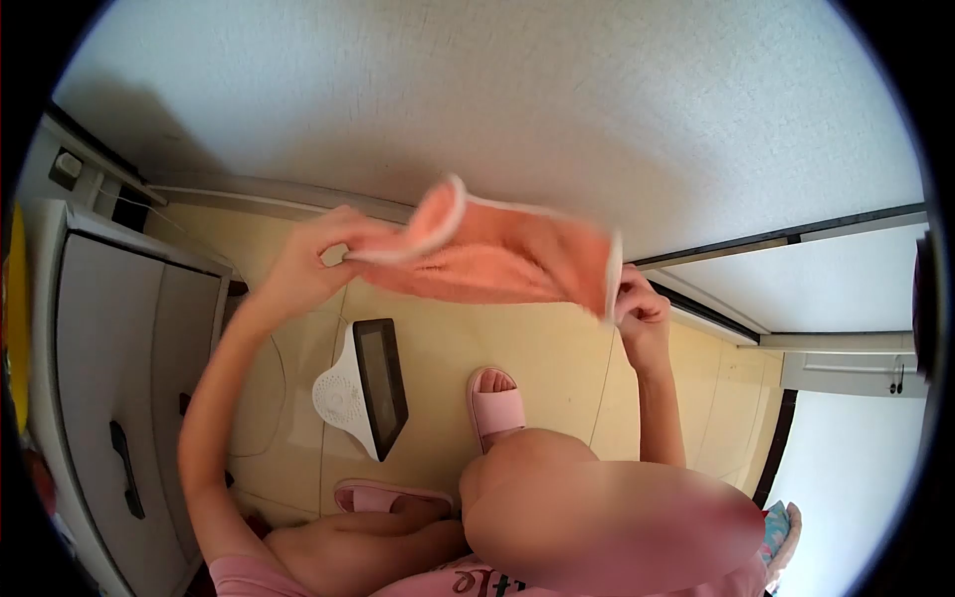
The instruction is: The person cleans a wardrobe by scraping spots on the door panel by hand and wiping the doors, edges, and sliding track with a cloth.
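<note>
An orange towel (497,261) with white edging is stretched in the air between my two hands, its middle sagging a little. My left hand (320,257) pinches one end, where the cloth curls upward and is slightly blurred. The other end is gripped by my right hand (642,298), fingers closed at the white edge. Below the towel, a white device with a dark screen (366,390) stands on the tiled floor, touched by neither hand.
A grey drawer cabinet (139,348) with a black handle stands at the left. Ahead is a pale wall panel (497,99). My feet in pink slippers (497,408) are on the tiles. A thin cable (283,378) runs along the floor beside the cabinet.
</note>
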Tool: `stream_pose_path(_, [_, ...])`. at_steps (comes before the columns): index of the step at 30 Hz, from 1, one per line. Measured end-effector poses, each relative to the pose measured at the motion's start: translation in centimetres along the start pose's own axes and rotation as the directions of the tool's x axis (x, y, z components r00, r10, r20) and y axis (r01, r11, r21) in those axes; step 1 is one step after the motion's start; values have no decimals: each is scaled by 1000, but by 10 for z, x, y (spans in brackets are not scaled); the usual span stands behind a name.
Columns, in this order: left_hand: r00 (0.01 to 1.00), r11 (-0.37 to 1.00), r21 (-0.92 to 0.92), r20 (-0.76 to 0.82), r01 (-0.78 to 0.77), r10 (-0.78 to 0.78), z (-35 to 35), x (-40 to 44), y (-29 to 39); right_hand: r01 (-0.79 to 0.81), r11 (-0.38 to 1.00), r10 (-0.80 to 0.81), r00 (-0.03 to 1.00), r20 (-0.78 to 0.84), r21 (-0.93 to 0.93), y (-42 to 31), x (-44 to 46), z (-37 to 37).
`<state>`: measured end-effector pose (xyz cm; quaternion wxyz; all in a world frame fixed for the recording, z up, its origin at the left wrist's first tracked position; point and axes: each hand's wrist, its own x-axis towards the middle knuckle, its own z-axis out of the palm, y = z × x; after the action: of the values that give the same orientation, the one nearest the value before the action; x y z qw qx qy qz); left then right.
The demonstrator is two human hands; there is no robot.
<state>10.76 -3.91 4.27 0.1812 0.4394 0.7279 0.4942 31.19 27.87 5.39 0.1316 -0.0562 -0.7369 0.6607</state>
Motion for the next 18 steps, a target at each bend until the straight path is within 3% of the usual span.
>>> stream_pose_path(1, [1000, 1000, 1, 2, -1, 1, 5, 0, -5, 228, 964, -204, 963, 175, -133, 7, -3, -10])
stream_pose_path(2, [981, 979, 67, -15, -193, 194, 11, 0, -12, 198, 946, -175, 978, 112, -256, 9, -5, -7])
stream_pose_path(3, [924, 917, 135, -19, -376, 381, 17, 1, -18, 198, 946, -175, 978, 109, -257, 16, -8, -7])
stream_pose_path(5, [912, 906, 158, -55, -393, 406, 26, 3, -27, 176, 935, -187, 982, -9, -307, 45, -14, -10])
stream_pose_path(6, [900, 896, 181, -91, -406, 426, 29, 3, -30, 121, 978, -141, 984, -110, -172, 57, -18, -10])
stream_pose_path(7, [901, 897, 181, -88, -404, 424, 32, 3, -30, 118, 978, -138, 984, -111, -169, 58, -17, -5])
stream_pose_path(9, [939, 975, 58, -266, -212, 220, 39, 3, -29, 57, 995, -78, 945, -317, -76, 59, -14, 4])
stream_pose_path(10, [939, 975, 59, -263, -214, 222, 40, 5, -26, -3, 994, -32, 952, -305, -113, 64, -16, 0])
stream_pose_path(11, [942, 978, -201, -334, -51, -20, 40, 9, -22, -2, 994, -33, 951, -307, -113, 67, -18, -3])
stream_pose_path(12, [902, 885, -455, -338, 93, -269, 39, 11, -20, -81, 995, 61, 958, -279, -61, 68, -20, -7])
stream_pose_path(13, [902, 886, -454, -340, 91, -266, 36, 10, -33, -160, 987, 152, 958, -245, -11, 71, -21, -11])
stream_pose_path(14, [932, 902, -375, -199, 213, -303, 32, 4, -56, -240, 963, 213, 957, -197, -125, 80, -25, -23])
stream_pose_path(15, [935, 906, -277, -58, 321, -349, 30, 1, -68, -238, 963, 211, 958, -196, -127, 78, -23, -18])
stream_pose_path(16, [936, 906, -278, -60, 319, -347, 29, 2, -60, -279, 956, 293, 924, -246, 89, 73, -19, -8])
stream_pose_path(17, [892, 804, -425, 18, 416, -452, 29, 5, -44, -297, 906, 381, 883, -274, 302, 66, -15, 1])
stream_pose_path(18, [837, 668, -550, 112, 501, -535, 30, 8, -35, -296, 907, 378, 885, -272, 300, 55, -10, 8])
